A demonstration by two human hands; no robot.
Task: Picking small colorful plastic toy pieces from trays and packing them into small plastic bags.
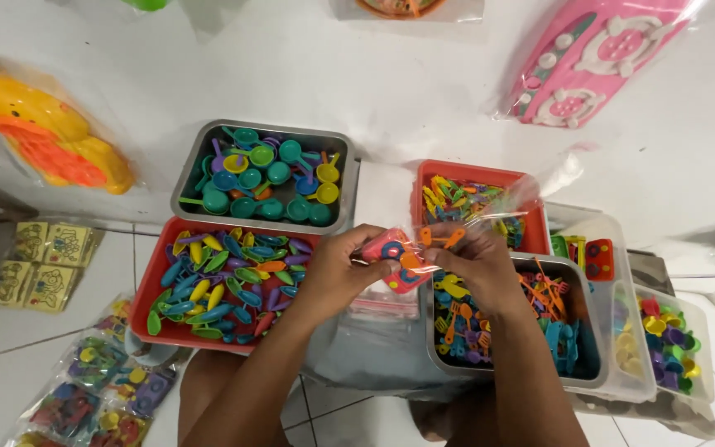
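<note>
Both my hands meet in the middle of the view, holding a clear plastic bag (490, 207) with small toy pieces inside. My left hand (337, 269) pinches the bag's left end by a red toy stove piece (391, 252). My right hand (477, 261) grips the bag by an orange utensil (443, 237). Below the hands lies a stack of clear bags (382, 306). A metal tray of orange and blue toy cutlery (506, 331) sits under my right forearm.
A red tray of coloured toy spoons (221, 285) lies left, a metal tray of toy pans (262, 178) behind it, a red tray of mixed utensils (477, 194) right of that. Clear bins (664, 339) of small pieces stand right. Packed toy bags (93, 389) lie lower left.
</note>
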